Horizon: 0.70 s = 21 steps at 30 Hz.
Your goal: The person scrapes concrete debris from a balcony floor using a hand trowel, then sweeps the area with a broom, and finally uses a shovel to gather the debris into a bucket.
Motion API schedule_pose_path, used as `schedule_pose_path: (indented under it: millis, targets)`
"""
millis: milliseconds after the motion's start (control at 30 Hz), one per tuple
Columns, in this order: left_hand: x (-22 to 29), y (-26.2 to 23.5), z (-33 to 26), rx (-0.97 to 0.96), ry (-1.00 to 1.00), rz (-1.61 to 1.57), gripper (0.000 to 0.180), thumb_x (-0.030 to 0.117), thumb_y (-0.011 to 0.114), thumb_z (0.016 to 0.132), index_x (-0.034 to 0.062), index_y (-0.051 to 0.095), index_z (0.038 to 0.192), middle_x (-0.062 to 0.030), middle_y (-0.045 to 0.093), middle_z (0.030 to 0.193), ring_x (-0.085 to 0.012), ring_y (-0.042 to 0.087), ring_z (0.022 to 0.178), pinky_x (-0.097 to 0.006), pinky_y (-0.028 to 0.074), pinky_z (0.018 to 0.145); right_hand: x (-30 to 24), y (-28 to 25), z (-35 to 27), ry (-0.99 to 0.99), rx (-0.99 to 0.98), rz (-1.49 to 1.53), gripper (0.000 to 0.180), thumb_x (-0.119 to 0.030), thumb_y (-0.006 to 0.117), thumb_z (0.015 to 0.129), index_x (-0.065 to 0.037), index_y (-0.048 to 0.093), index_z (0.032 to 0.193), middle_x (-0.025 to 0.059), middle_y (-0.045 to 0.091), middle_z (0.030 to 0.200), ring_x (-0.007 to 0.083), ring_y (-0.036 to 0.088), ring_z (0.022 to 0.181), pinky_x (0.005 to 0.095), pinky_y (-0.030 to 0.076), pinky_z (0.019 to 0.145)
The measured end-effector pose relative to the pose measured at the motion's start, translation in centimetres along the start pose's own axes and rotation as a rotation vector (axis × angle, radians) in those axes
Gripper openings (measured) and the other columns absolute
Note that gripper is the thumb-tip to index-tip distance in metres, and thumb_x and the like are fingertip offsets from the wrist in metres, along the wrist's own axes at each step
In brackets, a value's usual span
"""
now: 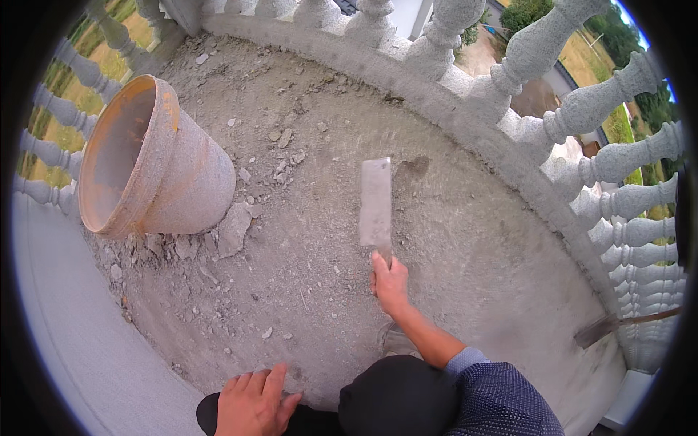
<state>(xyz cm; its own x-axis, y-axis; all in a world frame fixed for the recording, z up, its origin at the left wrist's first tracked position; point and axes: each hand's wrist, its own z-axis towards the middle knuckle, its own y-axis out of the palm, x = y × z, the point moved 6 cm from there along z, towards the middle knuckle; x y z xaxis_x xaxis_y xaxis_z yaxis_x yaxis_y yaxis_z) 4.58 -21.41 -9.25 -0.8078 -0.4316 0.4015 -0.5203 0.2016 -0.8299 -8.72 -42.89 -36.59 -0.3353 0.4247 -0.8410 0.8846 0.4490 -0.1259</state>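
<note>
One pot (149,163) on its side at the left, mouth facing left, sitting in rubble (233,229) on the dusty floor (472,247). One left hand (253,403) lies flat and open on the knee, holding nothing. One cleaver (376,201) mid-frame, blade flat against the floor and pointing away, well right of the pot. Right hand (390,283) has its grip wrapped tight on the handle, blade sticking out straight above the knuckles. Stone balusters (618,156) curve round the edge.
</note>
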Motion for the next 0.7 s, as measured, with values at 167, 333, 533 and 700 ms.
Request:
schedule_pose_path:
  millis: [167, 333, 533, 700]
  targets:
    - [0.5, -1.3, 0.2, 0.062, 0.111, -0.042, 0.042, 0.023, 0.065, 0.086, 0.0045, 0.056, 0.122, -0.0169, 0.063, 0.092, -0.0367, 0.061, 0.083, -0.044, 0.049, 0.071, 3.8, -1.5, -1.9, 0.195, 0.136, 0.171, 0.038, -0.036, 0.054, 0.097, -0.004, 0.052, 0.076, 0.0031, 0.052, 0.057, 0.0128, 0.048, 0.043, 0.0316, 0.038, 0.041]
    - [0.9, -0.3, 1.1, -0.024, 0.1, 0.006, 0.04, 0.023, 0.064, 0.087, 0.0042, 0.056, 0.121, -0.0166, 0.063, 0.094, -0.0359, 0.061, 0.084, -0.044, 0.049, 0.072, 7.9, 5.8, -8.7, -0.058, -0.466, -0.332, 0.04, -0.039, 0.057, 0.095, -0.003, 0.056, 0.076, 0.0044, 0.054, 0.06, 0.0127, 0.052, 0.049, 0.0336, 0.042, 0.046]
    - [0.3, 0.1, -0.5, -0.015, -0.009, 0.003, 0.042, 0.025, 0.065, 0.086, 0.0031, 0.056, 0.121, -0.0154, 0.063, 0.095, -0.0346, 0.061, 0.085, -0.044, 0.049, 0.071, 2.2, 1.3, -4.4, 0.13, -0.115, 0.155, 0.038, -0.039, 0.057, 0.096, -0.006, 0.052, 0.078, 0.0035, 0.053, 0.059, 0.0122, 0.05, 0.047, 0.0299, 0.039, 0.043]
    - [0.7, -1.1, -0.6, 0.03, 0.042, 0.01, 0.043, 0.026, 0.066, 0.086, 0.0024, 0.056, 0.12, -0.0144, 0.063, 0.095, -0.0337, 0.061, 0.086, -0.043, 0.049, 0.072, 2.2, -1.5, -1.4, 0.141, 0.156, 0.395, 0.032, -0.031, 0.055, 0.098, -0.007, 0.048, 0.079, 0.003, 0.05, 0.058, 0.0122, 0.047, 0.043, 0.0293, 0.036, 0.039]
